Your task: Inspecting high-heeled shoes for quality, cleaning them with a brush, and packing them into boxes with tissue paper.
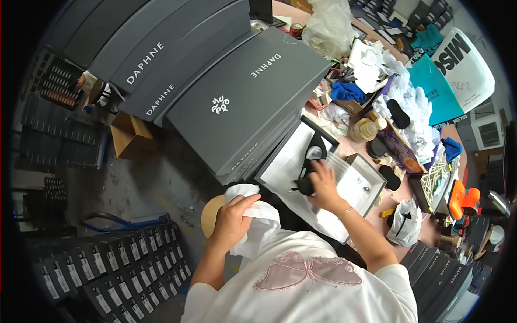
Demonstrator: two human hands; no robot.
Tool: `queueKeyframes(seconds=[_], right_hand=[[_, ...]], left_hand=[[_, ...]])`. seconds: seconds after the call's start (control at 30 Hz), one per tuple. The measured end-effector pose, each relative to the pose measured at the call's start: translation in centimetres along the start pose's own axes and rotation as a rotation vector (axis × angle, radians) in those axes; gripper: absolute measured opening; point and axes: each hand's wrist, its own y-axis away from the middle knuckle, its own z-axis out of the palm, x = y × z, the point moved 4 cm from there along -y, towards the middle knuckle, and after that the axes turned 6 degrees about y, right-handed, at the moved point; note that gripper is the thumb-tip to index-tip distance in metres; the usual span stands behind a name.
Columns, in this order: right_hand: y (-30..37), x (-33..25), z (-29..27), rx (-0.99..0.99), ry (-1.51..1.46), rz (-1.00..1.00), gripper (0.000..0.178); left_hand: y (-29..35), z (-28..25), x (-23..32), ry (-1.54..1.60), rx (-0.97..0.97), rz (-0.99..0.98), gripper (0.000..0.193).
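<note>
Head view, cluttered worktable (pixel 371 212), grey floor (pixel 156 172), left hand (pixel 232 218) fingers gripping white paper (pixel 258 220), right hand (pixel 323 183) fingers pressed on black shoe (pixel 311 161).

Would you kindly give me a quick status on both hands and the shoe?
Left hand gripping white tissue paper. Right hand on black shoe in open box. Stacked grey boxes close alongside.
</note>
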Motion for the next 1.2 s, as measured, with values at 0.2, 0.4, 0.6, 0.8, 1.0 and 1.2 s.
queueKeyframes(seconds=[0.2,0.4,0.6,0.8,1.0,1.2], right_hand=[[4.0,5.5,0.1,0.278,-0.694,0.355,0.055],[9.4,7.5,-3.6,0.592,-1.49,0.543,0.024],[23.6,4.4,-14.2,0.773,-1.724,0.229,0.04],[20.6,2.1,-11.7,0.65,-1.896,0.423,0.045],[20.5,3.8,-5.4,0.718,-2.475,0.376,0.04],[20.5,4.2,-2.3,0.776,-2.72,0.445,0.043]], left_hand=[[-6.7,2.9,3.1,0.014,-0.128,0.17,0.039],[-14.6,4.6,6.8,0.135,-0.073,0.229,0.025],[-17.1,10.0,6.5,0.258,0.063,0.269,0.022],[-9.5,13.2,11.7,0.556,0.041,0.279,0.021],[-6.9,16.0,7.7,-0.072,0.025,0.523,0.033],[-8.9,17.5,9.8,0.122,-0.36,0.471,0.028]])
